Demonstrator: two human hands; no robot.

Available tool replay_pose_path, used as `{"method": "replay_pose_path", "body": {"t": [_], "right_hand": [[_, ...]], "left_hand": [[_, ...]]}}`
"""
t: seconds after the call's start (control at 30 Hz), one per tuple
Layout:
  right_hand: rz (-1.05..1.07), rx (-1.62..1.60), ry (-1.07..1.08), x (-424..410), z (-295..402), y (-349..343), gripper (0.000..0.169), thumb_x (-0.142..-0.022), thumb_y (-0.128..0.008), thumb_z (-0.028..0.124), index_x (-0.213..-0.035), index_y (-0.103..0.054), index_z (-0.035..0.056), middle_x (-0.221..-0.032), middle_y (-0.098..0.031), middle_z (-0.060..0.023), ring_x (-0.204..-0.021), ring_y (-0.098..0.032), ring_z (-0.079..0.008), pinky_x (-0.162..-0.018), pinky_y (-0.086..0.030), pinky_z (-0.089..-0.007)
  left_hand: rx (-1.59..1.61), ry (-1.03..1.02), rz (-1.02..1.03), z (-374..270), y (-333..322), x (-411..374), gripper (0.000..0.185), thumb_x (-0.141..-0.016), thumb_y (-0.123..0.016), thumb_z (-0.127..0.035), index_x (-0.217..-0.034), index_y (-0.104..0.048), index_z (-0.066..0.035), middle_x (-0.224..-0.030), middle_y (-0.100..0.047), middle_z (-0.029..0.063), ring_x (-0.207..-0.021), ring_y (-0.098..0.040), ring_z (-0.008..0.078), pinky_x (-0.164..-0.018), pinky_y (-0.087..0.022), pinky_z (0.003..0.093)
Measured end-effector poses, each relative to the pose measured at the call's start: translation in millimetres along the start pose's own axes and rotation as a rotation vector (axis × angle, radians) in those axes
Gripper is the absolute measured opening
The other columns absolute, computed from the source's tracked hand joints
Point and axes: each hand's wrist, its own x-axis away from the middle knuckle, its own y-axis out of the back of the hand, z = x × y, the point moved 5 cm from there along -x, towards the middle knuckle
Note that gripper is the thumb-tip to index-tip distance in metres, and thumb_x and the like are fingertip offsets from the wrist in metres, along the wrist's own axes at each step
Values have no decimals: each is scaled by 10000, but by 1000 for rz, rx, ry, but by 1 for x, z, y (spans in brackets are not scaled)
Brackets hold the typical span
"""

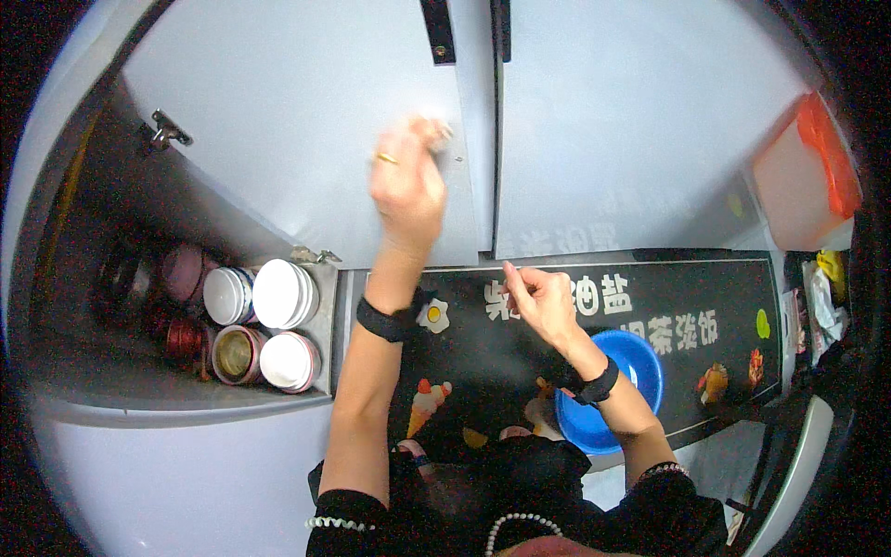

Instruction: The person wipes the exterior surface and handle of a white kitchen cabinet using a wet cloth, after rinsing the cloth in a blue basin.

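My left hand [411, 174] is raised in front of the left white cabinet door [313, 118], a gold ring on one finger. Motion blurs its fingertips, and something small and pale may be between them; I cannot tell what. Lower and to the right, my right hand [543, 299] is above the dark printed mat [480, 362], its fingers curled with the thumb near the index finger. No object shows in it. Beneath my right forearm sits a blue plastic basin [651, 362]. Black bands circle both wrists.
On the left, an open cabinet holds several lidded jars, among them a white-lidded jar [282, 292] and a gold-lidded jar [237, 355]. The right cabinet door [626, 118] stands beside the left one. A white container with red [800, 181] and plastic bags [825, 299] are at the far right.
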Motion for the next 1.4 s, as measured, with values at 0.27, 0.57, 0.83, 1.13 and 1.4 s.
{"method": "replay_pose_path", "body": {"t": [0.27, 0.57, 0.83, 1.13, 1.4], "right_hand": [[-37, -56, 5, -12, 19, -3, 369, -880, -552, 304, -624, -647, 55, -453, -539, -108, -394, -561, -219, -417, -426, -328], [-108, -39, 12, -18, 19, -5, 371, -872, -562, 295, -604, -635, 47, -443, -537, -99, -401, -566, -231, -415, -425, -336], [-117, -139, -16, -12, 21, -1, 358, -873, -564, 289, -609, -644, 62, -423, -511, -94, -384, -549, -234, -399, -405, -335], [-129, -77, 37, -15, 27, -2, 356, -873, -565, 289, -619, -645, 53, -447, -549, -83, -415, -581, -205, -412, -430, -314], [-106, -120, -11, -14, 26, 9, 342, -883, -556, 260, -638, -663, 47, -465, -576, -65, -419, -585, -156, -425, -438, -277]], "left_hand": [[-109, -120, 175, -3, -4, 6, 302, -637, -523, 130, -908, -608, 26, -921, -598, 167, -861, -587, 302, -767, -480, 372], [-72, -87, 197, 3, -7, 15, 308, -641, -542, 121, -926, -608, 25, -936, -604, 162, -880, -589, 310, -776, -480, 370], [-76, -115, 228, 6, -1, 23, 343, -631, -554, 127, -948, -624, 17, -905, -597, 155, -831, -584, 304, -737, -476, 365], [-68, -154, 270, -2, -6, 19, 335, -625, -555, 129, -935, -621, 20, -897, -592, 157, -812, -579, 308, -700, -483, 373], [-145, -107, 25, 4, 16, -26, 336, -658, -528, 131, -929, -646, -29, -902, -630, 124, -848, -607, 268, -764, -480, 344]]}}
